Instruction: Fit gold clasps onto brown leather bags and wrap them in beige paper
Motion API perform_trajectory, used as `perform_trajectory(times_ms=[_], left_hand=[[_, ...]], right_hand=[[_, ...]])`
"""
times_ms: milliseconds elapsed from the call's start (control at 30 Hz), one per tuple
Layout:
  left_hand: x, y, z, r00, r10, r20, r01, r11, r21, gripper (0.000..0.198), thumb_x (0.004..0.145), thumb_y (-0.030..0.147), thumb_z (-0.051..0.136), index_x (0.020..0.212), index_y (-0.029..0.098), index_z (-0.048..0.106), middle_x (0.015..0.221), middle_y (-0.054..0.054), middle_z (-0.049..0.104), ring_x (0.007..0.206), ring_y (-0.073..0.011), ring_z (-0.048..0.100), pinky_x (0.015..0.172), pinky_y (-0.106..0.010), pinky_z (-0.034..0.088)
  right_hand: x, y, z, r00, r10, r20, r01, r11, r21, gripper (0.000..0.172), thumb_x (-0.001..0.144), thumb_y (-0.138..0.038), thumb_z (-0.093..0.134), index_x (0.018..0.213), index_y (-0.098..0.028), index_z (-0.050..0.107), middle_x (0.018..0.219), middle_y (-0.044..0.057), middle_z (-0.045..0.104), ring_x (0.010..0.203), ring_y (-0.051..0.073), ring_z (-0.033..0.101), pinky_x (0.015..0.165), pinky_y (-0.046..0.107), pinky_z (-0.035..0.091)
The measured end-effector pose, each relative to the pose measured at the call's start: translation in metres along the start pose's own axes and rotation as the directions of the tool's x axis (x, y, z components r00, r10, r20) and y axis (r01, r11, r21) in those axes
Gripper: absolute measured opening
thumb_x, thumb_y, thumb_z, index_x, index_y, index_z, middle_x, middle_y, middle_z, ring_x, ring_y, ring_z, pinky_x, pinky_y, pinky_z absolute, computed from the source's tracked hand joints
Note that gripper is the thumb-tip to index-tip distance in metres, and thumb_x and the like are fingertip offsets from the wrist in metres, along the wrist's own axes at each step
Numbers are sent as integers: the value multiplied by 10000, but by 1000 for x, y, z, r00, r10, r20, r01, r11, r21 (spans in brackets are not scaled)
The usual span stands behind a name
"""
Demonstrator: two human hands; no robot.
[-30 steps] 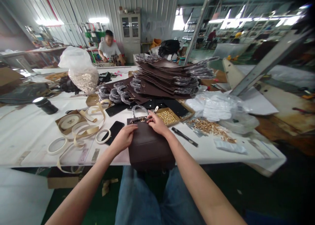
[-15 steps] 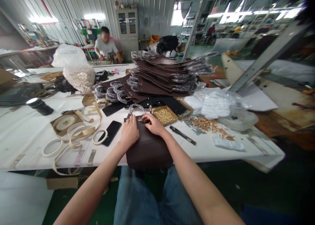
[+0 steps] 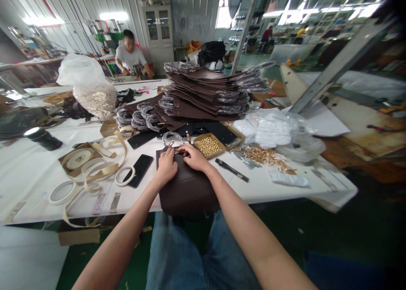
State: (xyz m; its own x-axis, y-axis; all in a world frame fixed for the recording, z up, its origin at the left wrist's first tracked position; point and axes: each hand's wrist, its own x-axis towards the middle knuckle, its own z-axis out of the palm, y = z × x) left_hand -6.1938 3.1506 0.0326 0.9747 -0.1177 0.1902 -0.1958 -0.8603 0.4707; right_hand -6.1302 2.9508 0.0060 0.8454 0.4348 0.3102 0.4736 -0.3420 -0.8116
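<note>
A dark brown leather bag panel (image 3: 187, 188) lies on the white table's near edge, hanging partly over my lap. My left hand (image 3: 166, 166) rests on its upper left part with fingers curled at the top edge. My right hand (image 3: 192, 157) presses on the top edge beside it, fingers pinched round a small gold fitting that I cannot make out clearly. A plastic-wrapped handle (image 3: 171, 136) arches just beyond both hands. A small tray of gold studs (image 3: 207, 145) sits right of my right hand.
A tall stack of brown panels (image 3: 206, 93) stands behind. Tape rolls (image 3: 123, 175), a black phone (image 3: 138, 168) and cream strapping lie left. A black tool (image 3: 231, 170), loose gold hardware (image 3: 266, 157) and plastic bags lie right. A person sits at a far bench (image 3: 130, 57).
My left hand has slid up the brown panel to its top edge and now sits beside my right hand. The right hand has stayed at the fitting.
</note>
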Motion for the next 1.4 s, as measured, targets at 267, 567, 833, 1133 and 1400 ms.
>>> perform_trajectory(times_ms=[267,567,833,1133,1400], left_hand=[[0,-1,10,1000,4,-1,-4,998,58,741,930,113,525,1668,162,567,1798,-167,489,1547,-410,509,1308,-608,429],[-8,1,10,998,34,-54,-31,999,42,700,923,108,528,1615,155,619,1756,-185,530,1548,-402,513,1291,-610,454],[-11,4,10,997,55,-62,-51,996,70,709,937,123,511,1639,156,609,1749,-165,547,1536,-394,518,1286,-591,455],[-12,8,10,996,54,-69,-49,996,72,725,944,132,521,1665,188,580,1756,-151,546,1544,-399,510,1269,-600,458],[-10,6,15,995,61,-79,-54,995,88,742,946,140,519,1688,168,542,1752,-159,547,1563,-402,492,1277,-585,438]], right_hand=[[-1,0,1,1000,4,-27,-4,1000,-5,542,822,-34,624,1296,-249,774,1541,62,670,866,125,692,923,325,602],[-3,-2,0,999,6,-32,-6,1000,-5,527,824,-47,661,1295,-259,763,1484,50,703,867,133,690,838,300,595],[-3,-3,0,999,-22,-39,23,1000,12,515,833,-55,647,1297,-251,756,1406,45,716,849,133,680,828,306,589],[-3,-6,0,999,8,-33,-8,1000,5,481,860,-88,671,1308,-250,741,1398,51,723,867,141,696,835,305,589],[1,-11,1,999,38,-29,-41,996,-85,531,858,-82,700,1357,-263,726,1386,48,741,816,142,670,920,345,585]])
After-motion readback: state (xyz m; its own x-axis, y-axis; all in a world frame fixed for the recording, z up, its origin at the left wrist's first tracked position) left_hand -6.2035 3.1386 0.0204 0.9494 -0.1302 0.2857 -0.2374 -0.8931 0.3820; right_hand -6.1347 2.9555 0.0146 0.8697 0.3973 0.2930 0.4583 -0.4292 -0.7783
